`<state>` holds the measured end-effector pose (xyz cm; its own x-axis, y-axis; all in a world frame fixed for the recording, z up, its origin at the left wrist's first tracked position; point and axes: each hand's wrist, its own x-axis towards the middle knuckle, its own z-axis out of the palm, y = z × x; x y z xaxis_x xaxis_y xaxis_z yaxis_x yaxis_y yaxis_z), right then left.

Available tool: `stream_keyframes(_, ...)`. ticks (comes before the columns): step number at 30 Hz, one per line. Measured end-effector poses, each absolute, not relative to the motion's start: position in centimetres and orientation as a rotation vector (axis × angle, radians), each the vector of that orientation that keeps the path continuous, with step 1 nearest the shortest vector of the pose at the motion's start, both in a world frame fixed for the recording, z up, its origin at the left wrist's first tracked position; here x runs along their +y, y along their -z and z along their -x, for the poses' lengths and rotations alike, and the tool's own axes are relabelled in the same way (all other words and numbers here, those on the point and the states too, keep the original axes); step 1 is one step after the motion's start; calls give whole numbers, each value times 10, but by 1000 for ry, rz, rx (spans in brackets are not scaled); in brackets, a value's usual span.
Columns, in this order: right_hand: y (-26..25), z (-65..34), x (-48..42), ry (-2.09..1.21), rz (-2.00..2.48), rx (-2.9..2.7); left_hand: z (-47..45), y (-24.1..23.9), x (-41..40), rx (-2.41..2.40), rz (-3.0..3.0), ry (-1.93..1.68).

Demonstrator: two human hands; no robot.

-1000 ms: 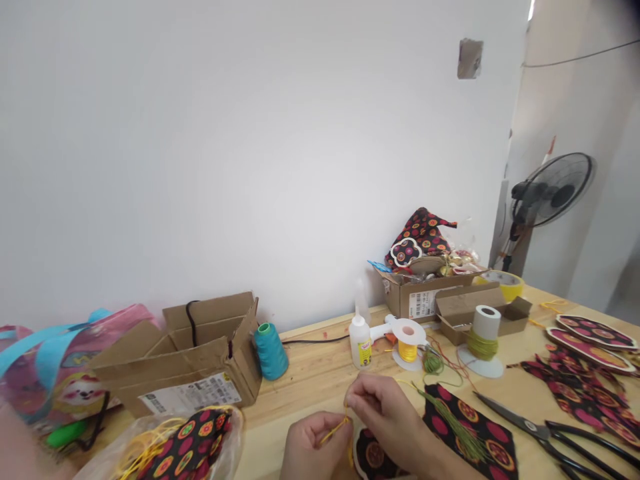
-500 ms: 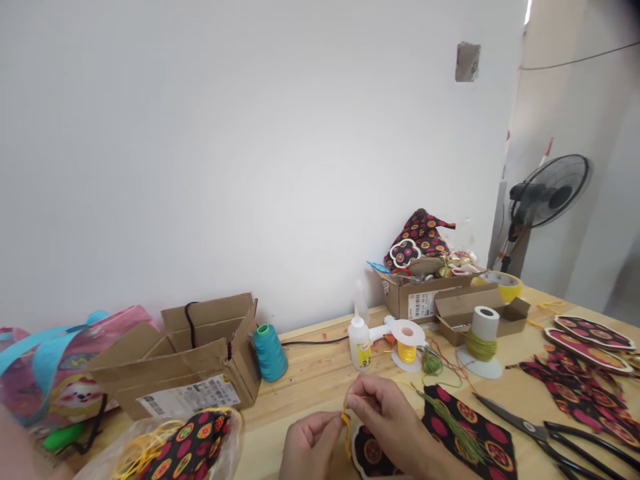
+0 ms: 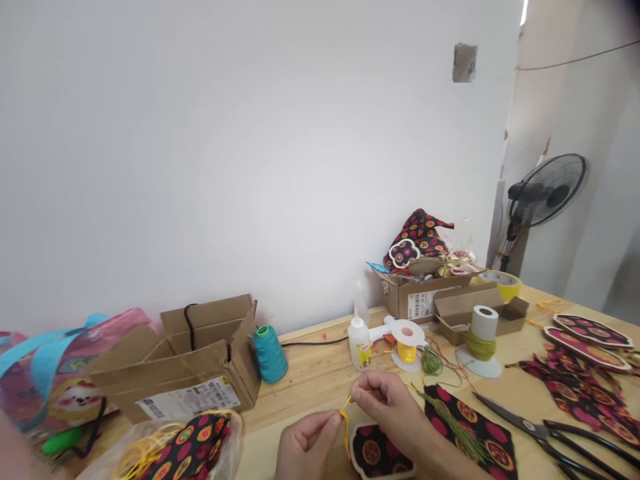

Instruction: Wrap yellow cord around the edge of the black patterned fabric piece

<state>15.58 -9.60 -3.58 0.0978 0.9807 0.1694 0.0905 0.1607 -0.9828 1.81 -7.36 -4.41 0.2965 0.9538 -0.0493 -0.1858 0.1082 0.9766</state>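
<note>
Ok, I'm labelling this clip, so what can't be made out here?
Head view only.
The yellow cord: ends hidden inside the left hand and right hand.
The patterned piece: cut by bottom edge, partly under right hand.
The scissors: handles cut by frame edge.
The box label: print too small.

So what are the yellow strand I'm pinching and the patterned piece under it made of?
The yellow cord looks like thin string, nylon or cotton; it loops limply. The patterned piece looks like matte printed fabric over a stiff white-edged backing, perhaps card or foam.
</note>
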Motion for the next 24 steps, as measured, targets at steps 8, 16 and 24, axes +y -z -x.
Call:
stream_keyframes(8,43,-156,-96,-965,1181,-1355,-17,45,-76,912,-1302,-1043)
stream_keyframes(16,45,-147,-98,-762,1351,-1384,-18,43,-79,916,-1414,-1045)
stream_keyframes(24,37,-148,-103,-557,1358,-1479,-18,41,-79,972,-1470,-1103)
